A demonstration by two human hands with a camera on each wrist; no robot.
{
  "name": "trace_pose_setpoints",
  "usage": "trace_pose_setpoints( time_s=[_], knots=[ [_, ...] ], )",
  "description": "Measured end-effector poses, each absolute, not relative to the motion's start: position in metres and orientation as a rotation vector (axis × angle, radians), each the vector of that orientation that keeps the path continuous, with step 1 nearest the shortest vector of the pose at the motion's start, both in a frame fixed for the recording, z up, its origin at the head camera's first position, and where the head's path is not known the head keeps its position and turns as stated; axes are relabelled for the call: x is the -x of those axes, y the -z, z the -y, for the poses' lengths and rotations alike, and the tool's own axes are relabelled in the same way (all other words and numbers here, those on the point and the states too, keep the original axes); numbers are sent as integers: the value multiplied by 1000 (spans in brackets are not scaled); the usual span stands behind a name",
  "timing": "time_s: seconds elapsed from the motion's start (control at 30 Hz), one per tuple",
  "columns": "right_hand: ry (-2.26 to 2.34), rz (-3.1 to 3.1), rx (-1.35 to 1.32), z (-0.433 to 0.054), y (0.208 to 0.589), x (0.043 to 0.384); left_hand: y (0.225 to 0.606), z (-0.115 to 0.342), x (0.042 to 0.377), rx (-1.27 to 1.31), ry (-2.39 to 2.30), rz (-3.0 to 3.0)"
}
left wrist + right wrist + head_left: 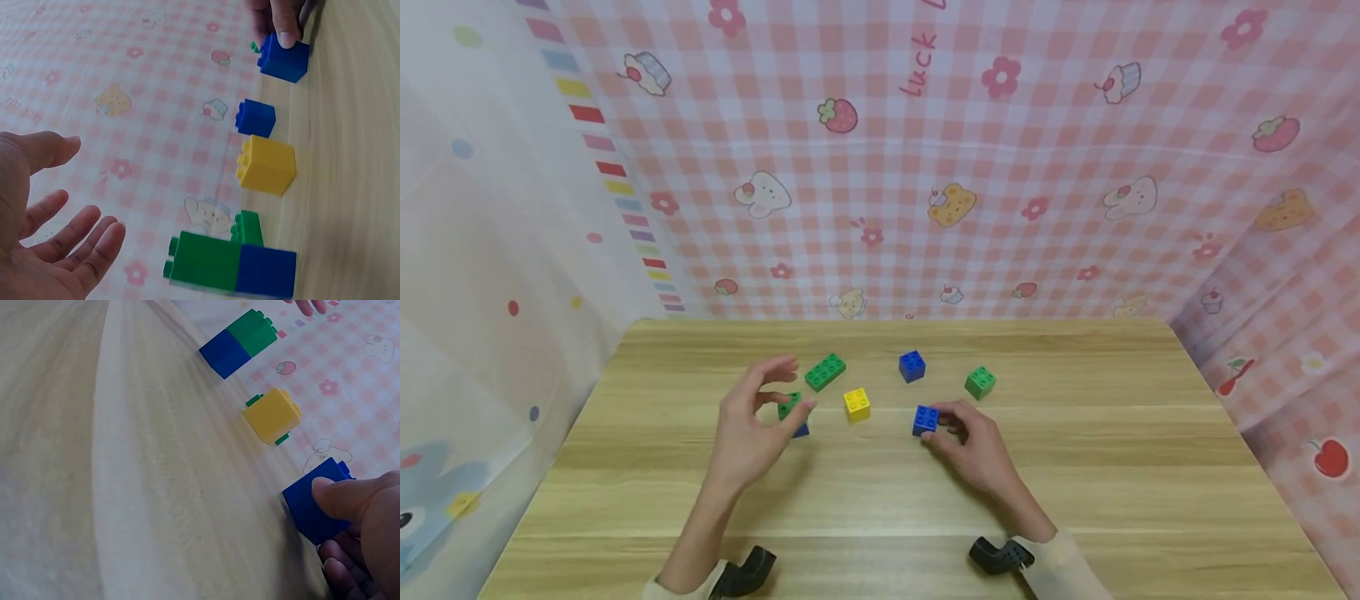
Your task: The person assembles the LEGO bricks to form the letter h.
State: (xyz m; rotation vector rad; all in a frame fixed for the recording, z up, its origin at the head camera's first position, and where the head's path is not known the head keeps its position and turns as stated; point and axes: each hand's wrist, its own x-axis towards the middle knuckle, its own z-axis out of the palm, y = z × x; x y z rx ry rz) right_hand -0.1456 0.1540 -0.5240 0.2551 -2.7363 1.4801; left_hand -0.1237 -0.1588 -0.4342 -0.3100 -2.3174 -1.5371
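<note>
My right hand [979, 448] grips a square blue toy brick [926, 420] between thumb and fingers, studs up, low at the tabletop. In the right wrist view the thumb presses one side of this brick [315, 500]. Raised on the other side, my left hand [747, 437] has its fingers spread apart, with nothing in its grasp. Beside its thumb stands a stack: a green brick [206, 262] on top of a blue brick [267, 270]. In the left wrist view a gap shows between the fingers and that stack. The head view hides part of the stack behind the thumb.
Between the hands stands a yellow brick [857, 405]. Farther back are a long green brick [825, 372], another blue brick [912, 366] and a square green brick [981, 382]. A pink checked cloth [880, 167] hangs behind the wooden table [880, 517].
</note>
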Motion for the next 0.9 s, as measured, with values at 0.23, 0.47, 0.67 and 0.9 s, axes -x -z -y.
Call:
trace_pose_setpoints(
  time_s=[0.23,0.47,0.67,0.9],
  knots=[
    [-1487,2748,-249,-154,525,142,435,145,126,370,1541,2364],
    [-1529,2726,-269,-154,524,142,440,129,131,435,1585,2394],
    [-1520,2756,-250,-155,524,140,447,118,137,461,1647,2399],
    [-1529,2759,-248,-157,522,139,457,105,141,385,1632,2519]
  ],
)
